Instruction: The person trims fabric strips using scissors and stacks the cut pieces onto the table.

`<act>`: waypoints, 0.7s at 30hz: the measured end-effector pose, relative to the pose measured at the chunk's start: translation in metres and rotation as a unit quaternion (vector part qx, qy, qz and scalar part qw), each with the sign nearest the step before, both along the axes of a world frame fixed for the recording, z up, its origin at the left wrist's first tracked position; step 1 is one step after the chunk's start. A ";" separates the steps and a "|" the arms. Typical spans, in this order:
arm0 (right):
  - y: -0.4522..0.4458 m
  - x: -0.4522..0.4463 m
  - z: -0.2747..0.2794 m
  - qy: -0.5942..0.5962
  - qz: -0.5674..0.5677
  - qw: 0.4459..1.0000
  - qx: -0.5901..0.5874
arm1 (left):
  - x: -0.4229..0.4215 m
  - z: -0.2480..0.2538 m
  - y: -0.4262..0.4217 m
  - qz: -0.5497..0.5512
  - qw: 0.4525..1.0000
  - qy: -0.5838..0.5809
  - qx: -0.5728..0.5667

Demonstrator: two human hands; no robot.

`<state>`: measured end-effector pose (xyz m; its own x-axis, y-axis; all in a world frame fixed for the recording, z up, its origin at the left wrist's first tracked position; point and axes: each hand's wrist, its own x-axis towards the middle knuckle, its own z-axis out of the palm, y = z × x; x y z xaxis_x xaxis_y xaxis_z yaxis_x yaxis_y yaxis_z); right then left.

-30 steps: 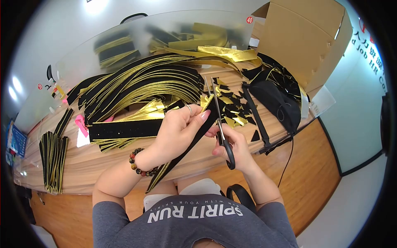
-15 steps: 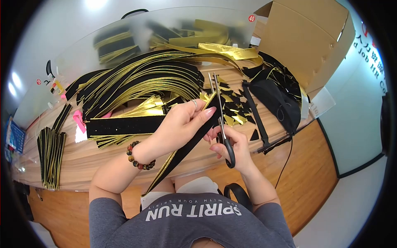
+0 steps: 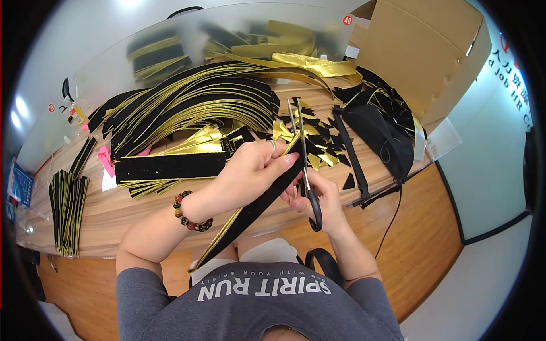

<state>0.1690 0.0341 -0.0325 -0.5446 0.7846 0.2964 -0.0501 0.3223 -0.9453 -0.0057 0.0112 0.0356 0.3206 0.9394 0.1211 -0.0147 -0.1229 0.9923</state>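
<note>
Between thumb and fingers, my left hand [image 3: 256, 173] pinches a black ribbon with gold edging [image 3: 250, 219], folded lengthwise. Its lower end hangs slantwise toward my lap. My right hand [image 3: 321, 202] is wrapped round the black handles of a pair of scissors [image 3: 314, 210]. The blades point up and away from me, slightly parted at the tips, and lie against the ribbon's upper end beside my left fingertips. Beyond the blades, black and gold offcuts [image 3: 324, 142] are scattered on the table. A stack of flat black and gold strips [image 3: 170, 167] lies left of my left hand.
A large bundle of long black and gold ribbons [image 3: 193, 108] arches across the table [image 3: 142, 213]. A smaller bundle [image 3: 68, 213] lies at far left. To the right are a black pouch [image 3: 378, 136] and a cardboard box [image 3: 421, 51]. A frosted divider [image 3: 114, 74] stands behind.
My hands keep nearly the same grip, the scissors still at the ribbon's end. The ribbon's upper end and my left hand sit slightly lower. The view has shifted slightly.
</note>
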 end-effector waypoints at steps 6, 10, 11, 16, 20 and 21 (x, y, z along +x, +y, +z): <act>0.002 0.004 0.001 -0.041 -0.018 0.999 -0.004 | 0.003 -0.004 0.003 -0.017 0.997 -0.067 -0.024; 0.003 0.005 0.000 -0.054 -0.014 0.998 -0.005 | 0.004 -0.002 0.003 0.026 0.999 -0.032 0.011; 0.002 0.003 0.001 -0.054 -0.014 0.998 -0.004 | 0.004 -0.005 0.005 0.053 0.997 0.027 0.053; 0.004 0.002 0.000 -0.069 -0.017 0.997 0.014 | 0.005 -0.018 0.006 0.140 0.927 0.267 0.222; 0.004 0.001 0.003 -0.087 -0.021 0.996 0.007 | 0.006 -0.011 0.000 0.160 0.905 0.323 0.227; 0.005 0.002 0.002 -0.092 -0.022 0.995 0.024 | 0.005 -0.016 0.003 0.156 0.911 0.300 0.235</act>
